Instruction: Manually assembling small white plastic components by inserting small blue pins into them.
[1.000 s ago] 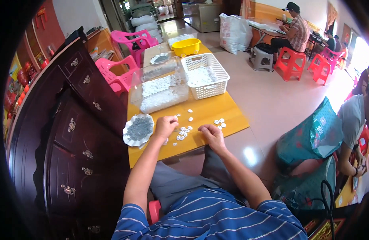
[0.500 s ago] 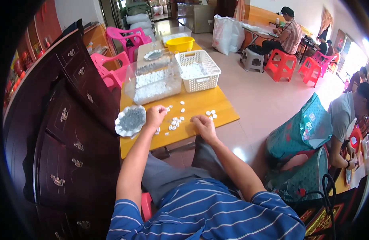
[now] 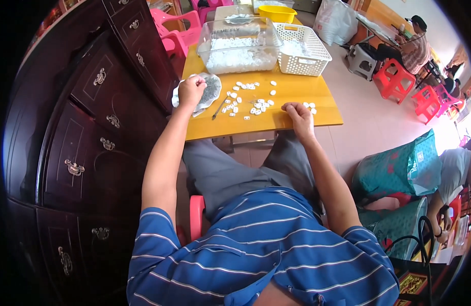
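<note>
My left hand point(image 3: 191, 93) is over a white wavy-rimmed plate point(image 3: 175, 98) heaped with small dark grey bits. Its thumb and fingertips are pinched together; whatever they hold is too small to make out. By the table's front edge, my right hand point(image 3: 300, 119) has its fingers curled and pressed together, and any object inside is hidden. Between the hands lie several small white oval pieces point(image 3: 260, 107), some with dark holes. A slim grey metal tool point(image 3: 219, 107) lies beside them. A few more white pieces point(image 3: 311, 106) sit just past my right fingertips.
Farther back on the yellow table point(image 3: 210, 133) stand a clear plastic bin point(image 3: 240, 61) and a cream basket point(image 3: 302, 67), both with white pieces. A dark drawer cabinet point(image 3: 108, 102) borders the left. Teal bags point(image 3: 393, 168) stand at the right, near a co-worker's arm.
My left hand has moved from the loose white pieces to the plate of grey bits. My right hand stays near the front edge. The view has tilted downward.
</note>
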Available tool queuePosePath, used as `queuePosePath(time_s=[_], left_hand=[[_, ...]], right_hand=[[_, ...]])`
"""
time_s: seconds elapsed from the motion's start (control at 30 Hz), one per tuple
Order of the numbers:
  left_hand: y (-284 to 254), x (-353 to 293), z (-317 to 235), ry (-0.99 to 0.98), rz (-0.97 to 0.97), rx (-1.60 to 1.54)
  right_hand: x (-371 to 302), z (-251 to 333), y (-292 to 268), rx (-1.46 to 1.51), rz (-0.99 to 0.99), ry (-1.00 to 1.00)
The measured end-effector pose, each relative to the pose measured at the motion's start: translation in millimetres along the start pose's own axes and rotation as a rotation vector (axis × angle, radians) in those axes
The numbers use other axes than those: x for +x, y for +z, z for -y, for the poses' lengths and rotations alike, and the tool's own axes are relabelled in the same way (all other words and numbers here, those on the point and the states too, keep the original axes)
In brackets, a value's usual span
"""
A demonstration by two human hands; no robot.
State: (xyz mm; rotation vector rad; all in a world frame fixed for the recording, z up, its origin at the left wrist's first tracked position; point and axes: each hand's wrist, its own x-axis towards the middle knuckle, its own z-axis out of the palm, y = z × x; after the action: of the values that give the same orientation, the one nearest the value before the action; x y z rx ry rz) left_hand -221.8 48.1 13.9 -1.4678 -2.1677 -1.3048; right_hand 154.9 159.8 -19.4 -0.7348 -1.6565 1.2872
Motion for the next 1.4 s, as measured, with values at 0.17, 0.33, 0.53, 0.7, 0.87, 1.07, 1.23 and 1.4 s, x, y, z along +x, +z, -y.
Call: queuePosePath(time_s=[0.17,0.33,0.53,0.7,0.87,1.07,1.23,1.4], left_hand=[[-7.0,-5.7,1.8,-0.003,0.025,0.107],[-13.0,-8.9,6.5,-0.007,0.017,0.094],[-18.3,-18.6,-63.8,-0.028,-0.06,-0.282],[-11.5,-75.0,-177.0,-0.06,0.199,-0.572],[-4.4,-128.9,-208.8,0.138,0.218,-0.47],[2.5,-150.0,-212.3,0.119,0.247,-0.545],[6.8,-150.5,-215.1,0.175,0.24,-0.53],[6.3,-151.6,-224.2,0.299,0.162,-0.446]], right_hand=[[-3.3,-4.4,0.9,0.021,0.003,-0.012],[-1.6,-2.9,1.8,0.082,0.01,0.002],[-30.0,20.2,17.9,0.137,-0.091,-0.022],[-69.6,49.4,32.0,0.429,0.362,0.366],[-99.2,46.0,36.0,0.975,0.472,0.677],[-102.7,36.2,29.6,1.113,0.435,0.66],[-96.5,24.9,24.4,1.22,0.492,0.678],[-95.8,15.9,27.7,1.17,0.445,0.672]])
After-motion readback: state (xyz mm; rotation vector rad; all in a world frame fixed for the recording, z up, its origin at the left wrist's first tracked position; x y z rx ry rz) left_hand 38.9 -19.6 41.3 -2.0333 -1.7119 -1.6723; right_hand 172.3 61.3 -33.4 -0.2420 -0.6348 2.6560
